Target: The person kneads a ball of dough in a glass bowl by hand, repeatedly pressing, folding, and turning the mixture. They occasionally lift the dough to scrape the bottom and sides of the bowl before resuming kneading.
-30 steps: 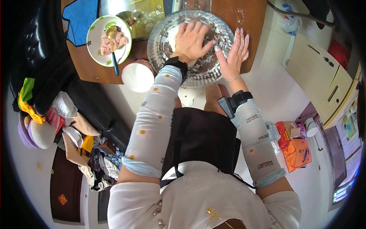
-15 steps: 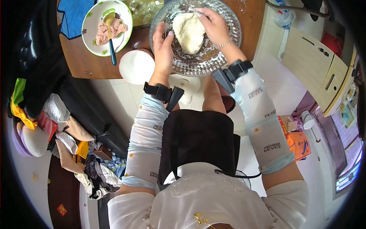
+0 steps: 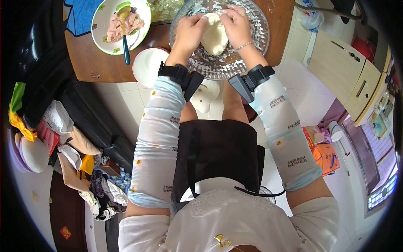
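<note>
A lump of pale dough [image 3: 214,41] lies in a large clear glass bowl [image 3: 257,59] whose inside is streaked with flour and dough bits. My left hand [image 3: 189,33] grips the dough's upper left edge, thumb on top and fingers curled around the far side. On the upper right edge, my right hand [image 3: 236,28] holds the dough in the same way, a bracelet on its wrist. The fingertips under the dough are hidden. Left of the bowl stands a white bowl [image 3: 150,67] at the table's near edge.
On the wooden table [image 3: 86,63] a plate [image 3: 97,31] holds pink minced meat [image 3: 121,28] and a spoon [image 3: 126,48] with a dark blue handle. A blue cloth [image 3: 82,19] lies at far left. Piled clothes [image 3: 109,185] and a cabinet [image 3: 336,59] flank me.
Both hands have moved in to the dough's upper edge and closed on it; the left was beside it, open. The view has shifted slightly.
</note>
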Tool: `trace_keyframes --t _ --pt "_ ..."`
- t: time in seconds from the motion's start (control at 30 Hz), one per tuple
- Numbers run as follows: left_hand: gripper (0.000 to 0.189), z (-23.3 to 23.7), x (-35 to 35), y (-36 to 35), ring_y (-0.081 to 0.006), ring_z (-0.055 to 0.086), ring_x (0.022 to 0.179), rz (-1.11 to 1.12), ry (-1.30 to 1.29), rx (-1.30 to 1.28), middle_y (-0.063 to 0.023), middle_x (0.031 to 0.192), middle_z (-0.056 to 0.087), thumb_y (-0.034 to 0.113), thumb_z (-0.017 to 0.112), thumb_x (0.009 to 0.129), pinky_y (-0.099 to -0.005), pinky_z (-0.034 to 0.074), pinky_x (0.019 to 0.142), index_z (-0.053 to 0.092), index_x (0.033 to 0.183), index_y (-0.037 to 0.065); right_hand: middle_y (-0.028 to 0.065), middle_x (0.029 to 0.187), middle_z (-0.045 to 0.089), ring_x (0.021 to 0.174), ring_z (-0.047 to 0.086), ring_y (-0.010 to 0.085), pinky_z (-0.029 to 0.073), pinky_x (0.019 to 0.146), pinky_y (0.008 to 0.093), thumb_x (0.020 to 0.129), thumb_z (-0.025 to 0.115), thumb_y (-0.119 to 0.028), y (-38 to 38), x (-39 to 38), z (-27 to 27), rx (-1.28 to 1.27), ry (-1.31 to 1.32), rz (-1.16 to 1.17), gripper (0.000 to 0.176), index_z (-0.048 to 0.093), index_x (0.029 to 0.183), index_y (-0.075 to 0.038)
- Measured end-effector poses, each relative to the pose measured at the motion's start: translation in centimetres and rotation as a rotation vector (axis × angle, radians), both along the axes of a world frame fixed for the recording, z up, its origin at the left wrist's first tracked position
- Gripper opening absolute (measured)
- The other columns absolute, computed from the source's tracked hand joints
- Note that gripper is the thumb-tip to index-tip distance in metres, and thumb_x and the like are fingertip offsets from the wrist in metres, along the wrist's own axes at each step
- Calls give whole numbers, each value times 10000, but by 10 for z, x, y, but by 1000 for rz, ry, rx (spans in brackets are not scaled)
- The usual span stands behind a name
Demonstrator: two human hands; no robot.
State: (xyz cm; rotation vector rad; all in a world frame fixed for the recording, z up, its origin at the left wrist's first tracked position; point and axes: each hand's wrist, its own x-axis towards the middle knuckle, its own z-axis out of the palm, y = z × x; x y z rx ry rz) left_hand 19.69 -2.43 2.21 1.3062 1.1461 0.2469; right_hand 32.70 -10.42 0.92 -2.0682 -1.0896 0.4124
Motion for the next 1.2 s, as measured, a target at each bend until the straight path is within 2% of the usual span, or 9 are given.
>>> trace_keyframes --t 0.07,0.13,0.53,0.6,0.63,0.73,0.9,1.07,1.2 --pt "414 -2 2 0 -188 568 891 -98 121 86 -127 964 649 298 478 884 -304 393 866 624 1025 -63 107 912 613 904 578 216 441 809 296 808 604 -180 5 6 -12 25 -12 -23 244 657 949 13" --pt "371 3 1 -2 -132 535 881 -48 38 178 -85 953 639 258 450 897 -251 385 827 648 1010 -35 114 842 639 785 608 244 461 718 328 780 608 -219 9 9 -9 -62 790 -100 235 683 837 -4" --pt "277 17 0 4 -188 557 896 18 -147 -147 -123 791 662 214 466 907 -335 396 870 650 1028 45 104 885 636 891 569 263 450 791 336 736 610 -53 -60 -25 74 76 255 125 125 687 833 -38" --pt "284 10 17 0 -215 572 903 -260 -33 590 -152 915 647 262 501 891 -371 421 784 653 1005 52 110 881 635 902 562 263 453 794 342 725 611 -42 -61 -25 73 65 303 99 126 681 831 -38" --pt "391 20 27 -1 -312 487 1109 -404 69 438 -215 1187 526 324 502 874 -429 367 915 583 1138 47 105 890 638 928 554 274 447 814 352 721 614 -49 -61 -25 73 47 342 73 116 676 817 -34" --pt "366 11 48 -27 -352 439 1081 -378 178 899 -180 1163 493 351 506 873 -465 325 938 561 1197 191 90 921 642 959 545 294 420 863 377 712 620 -65 -65 -18 70 125 158 61 105 673 800 -43" --pt "632 33 40 -63 -379 166 1344 -605 418 919 -205 1427 261 436 457 869 -542 117 1060 325 1370 73 160 1220 502 1148 401 367 279 989 474 729 612 -124 -88 14 64 25 -272 -177 354 600 1075 -53" --pt "615 21 24 -79 -364 226 1327 -616 454 946 -180 1417 296 389 493 839 -546 144 1049 341 1373 124 241 1383 259 1260 244 441 220 1035 515 802 563 -280 -87 16 29 -321 -255 -229 694 255 1378 -46" --pt "598 19 14 -72 -298 355 1259 -673 435 1044 -118 1343 408 385 541 768 -523 226 1008 414 1333 235 239 1382 263 1278 231 440 217 1037 517 804 554 -280 -84 15 24 -331 -223 -278 689 256 1382 -50"
